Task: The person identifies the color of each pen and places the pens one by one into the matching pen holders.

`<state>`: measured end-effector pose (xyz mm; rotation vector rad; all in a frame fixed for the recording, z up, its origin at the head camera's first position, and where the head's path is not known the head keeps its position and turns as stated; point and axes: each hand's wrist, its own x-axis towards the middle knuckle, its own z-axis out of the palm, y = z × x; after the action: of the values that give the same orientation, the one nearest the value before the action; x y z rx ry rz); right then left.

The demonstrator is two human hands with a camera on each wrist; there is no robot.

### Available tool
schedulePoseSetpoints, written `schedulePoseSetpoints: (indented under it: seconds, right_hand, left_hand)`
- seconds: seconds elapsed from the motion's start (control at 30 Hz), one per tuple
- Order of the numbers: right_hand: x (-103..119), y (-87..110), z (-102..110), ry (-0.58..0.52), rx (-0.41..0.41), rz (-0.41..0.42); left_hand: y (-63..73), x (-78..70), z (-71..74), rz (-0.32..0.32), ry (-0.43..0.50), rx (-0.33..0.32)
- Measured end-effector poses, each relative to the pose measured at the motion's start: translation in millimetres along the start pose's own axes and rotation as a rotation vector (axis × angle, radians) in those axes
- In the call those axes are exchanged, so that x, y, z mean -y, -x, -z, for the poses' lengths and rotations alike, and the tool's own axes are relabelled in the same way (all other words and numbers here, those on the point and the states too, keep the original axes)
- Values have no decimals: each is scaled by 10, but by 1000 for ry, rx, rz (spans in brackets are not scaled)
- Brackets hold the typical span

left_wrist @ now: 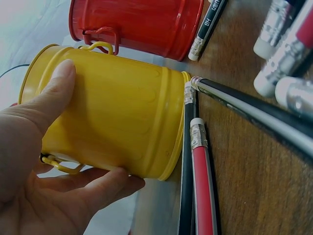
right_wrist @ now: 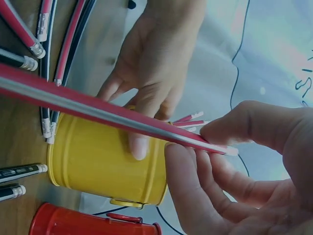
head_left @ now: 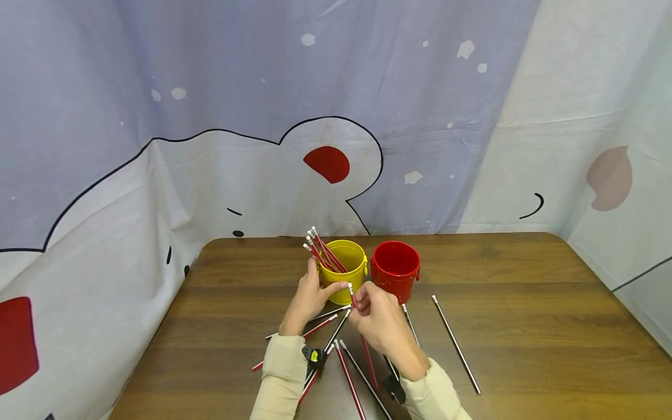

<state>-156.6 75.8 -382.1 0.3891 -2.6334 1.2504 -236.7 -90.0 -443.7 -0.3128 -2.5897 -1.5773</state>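
I'm watching the right hand (head_left: 382,322) pinching a red pencil (right_wrist: 88,105), its eraser end pointing towards the person's eleven o'clock; the yellow bucket (left_wrist: 117,112) is sitting just beyond at eleven, the nearer left hand (head_left: 306,298) grasping its side.

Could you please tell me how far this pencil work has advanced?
Seemingly done: several red pencils are in the yellow bucket. In hand: the right hand pinches another red pencil; the left hand holds that bucket. Apparently left: loose pencils, red and black, on the table.
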Motion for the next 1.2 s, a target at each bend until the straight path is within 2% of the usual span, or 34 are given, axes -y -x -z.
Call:
schedulePoseSetpoints:
  seconds: [0.27, 0.47, 0.7, 0.97, 1.2]
  right_hand:
    - [67, 26, 52, -37, -74, 30]
    - [103, 21, 91, -104, -126, 40]
    - [101, 14, 89, -180, -185, 112]
    - [82, 4, 73, -215, -229, 218]
    - [83, 3, 73, -237, -234, 224]
  left_hand:
    - [11, 5, -3, 10, -17, -12]
    - [17, -2, 6, 7, -20, -15]
    - [16, 3, 7, 14, -22, -8]
    - [8, 1, 2, 30, -18, -4]
    - [4, -8, -1, 25, -24, -3]
